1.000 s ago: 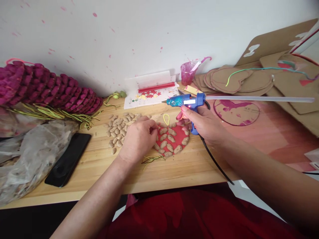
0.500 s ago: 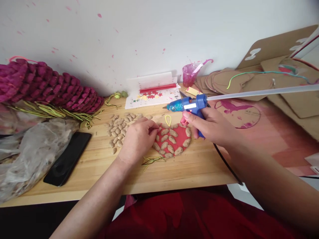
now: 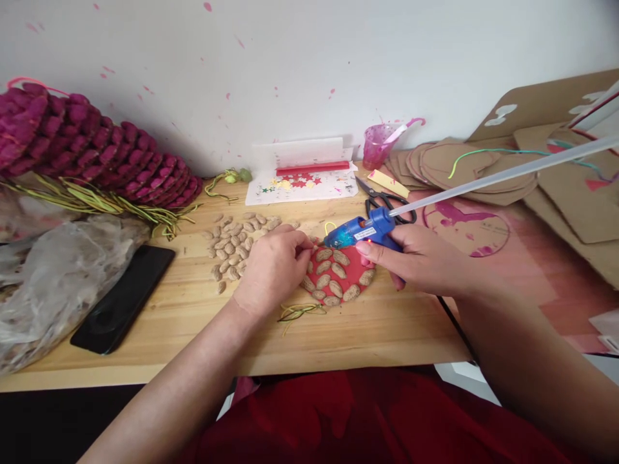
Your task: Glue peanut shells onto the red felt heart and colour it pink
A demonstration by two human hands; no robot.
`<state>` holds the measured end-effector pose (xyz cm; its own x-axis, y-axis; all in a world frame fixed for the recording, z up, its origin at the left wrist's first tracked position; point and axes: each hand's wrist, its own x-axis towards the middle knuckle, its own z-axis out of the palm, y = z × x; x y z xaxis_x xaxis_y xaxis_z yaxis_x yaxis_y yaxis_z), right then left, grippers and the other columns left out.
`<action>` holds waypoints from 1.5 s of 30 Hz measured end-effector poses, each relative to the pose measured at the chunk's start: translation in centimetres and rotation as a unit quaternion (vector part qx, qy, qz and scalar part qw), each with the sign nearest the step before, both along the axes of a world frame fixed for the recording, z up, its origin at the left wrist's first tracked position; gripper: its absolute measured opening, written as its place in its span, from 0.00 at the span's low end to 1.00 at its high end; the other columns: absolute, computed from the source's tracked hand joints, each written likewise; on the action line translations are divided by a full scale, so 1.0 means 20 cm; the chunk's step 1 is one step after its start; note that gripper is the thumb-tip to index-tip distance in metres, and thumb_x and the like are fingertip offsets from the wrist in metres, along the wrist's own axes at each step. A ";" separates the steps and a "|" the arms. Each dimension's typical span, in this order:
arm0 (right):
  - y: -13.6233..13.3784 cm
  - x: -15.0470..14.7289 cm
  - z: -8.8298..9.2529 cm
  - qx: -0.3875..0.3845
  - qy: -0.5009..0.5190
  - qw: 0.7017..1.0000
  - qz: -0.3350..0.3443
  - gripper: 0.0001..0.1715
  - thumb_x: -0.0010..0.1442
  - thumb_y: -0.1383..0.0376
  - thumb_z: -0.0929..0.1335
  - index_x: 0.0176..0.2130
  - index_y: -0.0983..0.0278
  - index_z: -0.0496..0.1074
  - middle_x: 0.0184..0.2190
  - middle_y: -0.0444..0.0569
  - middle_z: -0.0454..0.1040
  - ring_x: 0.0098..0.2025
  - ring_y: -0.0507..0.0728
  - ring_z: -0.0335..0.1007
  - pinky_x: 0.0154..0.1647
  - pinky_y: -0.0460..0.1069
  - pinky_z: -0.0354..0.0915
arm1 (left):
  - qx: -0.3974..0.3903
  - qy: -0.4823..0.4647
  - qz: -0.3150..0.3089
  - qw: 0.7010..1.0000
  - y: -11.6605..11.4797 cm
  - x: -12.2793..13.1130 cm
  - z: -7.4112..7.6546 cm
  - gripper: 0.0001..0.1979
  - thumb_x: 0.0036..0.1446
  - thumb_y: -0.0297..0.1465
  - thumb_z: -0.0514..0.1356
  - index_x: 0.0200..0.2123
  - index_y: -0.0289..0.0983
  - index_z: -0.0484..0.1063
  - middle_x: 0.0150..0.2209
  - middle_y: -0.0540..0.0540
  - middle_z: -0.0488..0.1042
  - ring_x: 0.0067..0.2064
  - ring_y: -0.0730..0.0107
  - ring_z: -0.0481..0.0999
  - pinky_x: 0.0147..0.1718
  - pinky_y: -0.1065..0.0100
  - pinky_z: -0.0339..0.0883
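Observation:
My right hand [image 3: 420, 261] grips a blue glue gun [image 3: 365, 232] with a long clear glue stick [image 3: 503, 173] angled up to the right. Its nozzle points down-left at the upper edge of a red disc [image 3: 338, 274] covered with peanut shells. My left hand [image 3: 273, 267] lies curled on the disc's left edge, fingertips pinched together close to the nozzle; what they hold is hidden. A heap of loose peanut shells [image 3: 236, 241] sits just beyond the left hand on the wooden table [image 3: 203, 322].
A black phone [image 3: 123, 298] and a clear plastic bag [image 3: 53, 283] lie at the left. A magenta shell-covered piece [image 3: 91, 151] stands behind them. Scissors [image 3: 384, 201], a pink cup [image 3: 377, 145], a star sheet [image 3: 302, 183] and cardboard cutouts [image 3: 483, 171] fill the back right.
My right hand has lowered the glue gun and tipped its nozzle down to the disc's upper edge. The left hand has stayed on the disc's left side.

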<state>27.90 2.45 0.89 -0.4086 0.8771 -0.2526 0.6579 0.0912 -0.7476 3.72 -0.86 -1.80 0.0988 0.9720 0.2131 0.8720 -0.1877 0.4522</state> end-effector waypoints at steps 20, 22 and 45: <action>-0.01 -0.02 0.00 0.017 -0.005 1.000 0.017 0.28 0.58 0.42 0.69 0.22 0.59 0.68 0.17 0.44 0.65 0.24 0.57 0.68 0.24 0.49 0.58 | 0.012 0.018 -0.018 1.000 0.00 0.00 0.00 0.08 0.57 0.25 0.60 0.31 0.39 0.79 0.31 0.48 0.77 0.32 0.67 0.74 0.33 0.66 0.64; -0.01 -0.02 0.00 0.025 -0.009 0.999 0.024 0.28 0.59 0.42 0.68 0.22 0.59 0.68 0.16 0.44 0.64 0.24 0.57 0.68 0.24 0.49 0.58 | 0.014 0.022 -0.021 0.999 0.00 0.00 0.00 0.08 0.57 0.25 0.59 0.31 0.39 0.79 0.31 0.48 0.77 0.32 0.67 0.75 0.33 0.66 0.64; -0.01 -0.03 0.00 0.030 -0.022 0.999 0.026 0.27 0.60 0.42 0.67 0.23 0.59 0.68 0.17 0.45 0.65 0.24 0.58 0.69 0.25 0.50 0.59 | 0.012 0.031 -0.017 0.999 -0.01 0.00 0.00 0.08 0.57 0.25 0.59 0.31 0.38 0.78 0.32 0.47 0.77 0.32 0.66 0.74 0.33 0.65 0.64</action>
<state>27.31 2.31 0.82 -0.4437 0.8691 -0.2187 0.6827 0.1697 -0.7107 3.73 -0.97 -1.76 0.1461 0.9626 0.2280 0.8912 -0.2281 0.3920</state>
